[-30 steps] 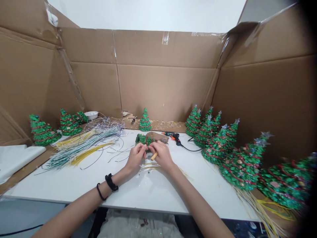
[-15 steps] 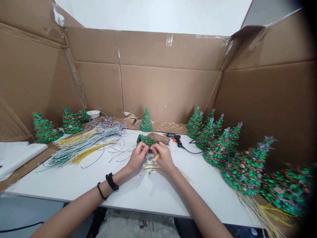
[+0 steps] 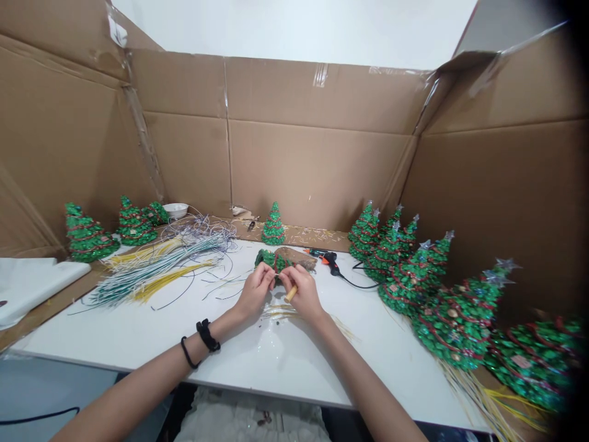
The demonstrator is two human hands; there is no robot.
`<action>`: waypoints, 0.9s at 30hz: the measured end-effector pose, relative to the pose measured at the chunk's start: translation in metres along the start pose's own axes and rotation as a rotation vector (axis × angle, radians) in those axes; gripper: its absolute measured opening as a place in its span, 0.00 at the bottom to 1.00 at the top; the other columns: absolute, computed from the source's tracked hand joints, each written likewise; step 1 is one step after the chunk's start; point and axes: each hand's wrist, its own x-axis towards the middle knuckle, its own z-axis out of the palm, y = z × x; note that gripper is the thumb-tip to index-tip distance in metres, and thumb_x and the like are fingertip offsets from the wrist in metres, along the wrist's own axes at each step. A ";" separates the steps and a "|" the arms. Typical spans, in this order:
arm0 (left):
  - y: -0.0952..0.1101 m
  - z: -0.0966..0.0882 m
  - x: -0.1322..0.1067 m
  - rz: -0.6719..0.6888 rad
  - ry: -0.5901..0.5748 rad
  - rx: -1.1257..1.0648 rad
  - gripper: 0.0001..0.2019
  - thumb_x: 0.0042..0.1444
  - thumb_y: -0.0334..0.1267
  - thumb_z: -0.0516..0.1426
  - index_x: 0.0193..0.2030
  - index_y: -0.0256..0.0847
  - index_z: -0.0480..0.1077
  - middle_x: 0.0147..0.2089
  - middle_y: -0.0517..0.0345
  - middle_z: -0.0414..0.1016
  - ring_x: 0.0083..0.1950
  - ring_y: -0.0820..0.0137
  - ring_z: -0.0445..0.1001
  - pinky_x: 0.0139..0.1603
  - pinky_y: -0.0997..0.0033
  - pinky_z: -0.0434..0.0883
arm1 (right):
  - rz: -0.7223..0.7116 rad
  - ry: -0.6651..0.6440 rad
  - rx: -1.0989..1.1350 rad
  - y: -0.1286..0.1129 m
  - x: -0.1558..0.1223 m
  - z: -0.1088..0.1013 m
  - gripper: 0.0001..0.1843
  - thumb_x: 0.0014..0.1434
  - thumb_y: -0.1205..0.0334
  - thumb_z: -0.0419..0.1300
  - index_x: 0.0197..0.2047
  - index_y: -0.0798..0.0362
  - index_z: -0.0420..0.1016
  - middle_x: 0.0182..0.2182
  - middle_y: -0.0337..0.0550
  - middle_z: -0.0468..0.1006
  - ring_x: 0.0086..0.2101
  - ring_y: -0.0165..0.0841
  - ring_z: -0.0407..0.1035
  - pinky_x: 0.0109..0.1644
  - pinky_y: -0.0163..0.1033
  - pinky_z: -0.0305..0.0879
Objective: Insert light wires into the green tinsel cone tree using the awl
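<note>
My left hand [image 3: 257, 288] is closed in a pinch at the near side of a small green decorated Christmas tree [image 3: 264, 256]. Something thin and pale shows at its fingertips, too small to make out. Close beside it, my right hand [image 3: 302, 293] is closed around a tool with a short wooden handle [image 3: 291, 294]; its working end is hidden by the fingers. The tree lies on its side, partly covered by my hands, with a brown piece [image 3: 299, 258] at its right. Below my hands lie yellow and white strands [image 3: 280, 311] on the white table [image 3: 221, 350].
A black and orange glue gun [image 3: 329, 259] with a cord lies right of the tree. Finished trees [image 3: 453, 316] line the right side; another tree [image 3: 273, 225] stands behind. Bundles of coloured wires [image 3: 156, 270] spread at left. Cardboard walls [image 3: 322, 166] enclose the table.
The camera view has shifted slightly. My hands hold nearly the same pose at the lying tree, and the wooden handle stays in my right hand.
</note>
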 end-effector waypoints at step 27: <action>-0.002 -0.018 0.007 0.118 0.076 0.227 0.21 0.61 0.48 0.46 0.19 0.41 0.57 0.19 0.64 0.58 0.22 0.74 0.58 0.26 0.72 0.55 | 0.076 0.037 0.009 0.004 0.001 -0.004 0.12 0.63 0.58 0.52 0.33 0.51 0.74 0.27 0.42 0.74 0.31 0.33 0.66 0.35 0.35 0.61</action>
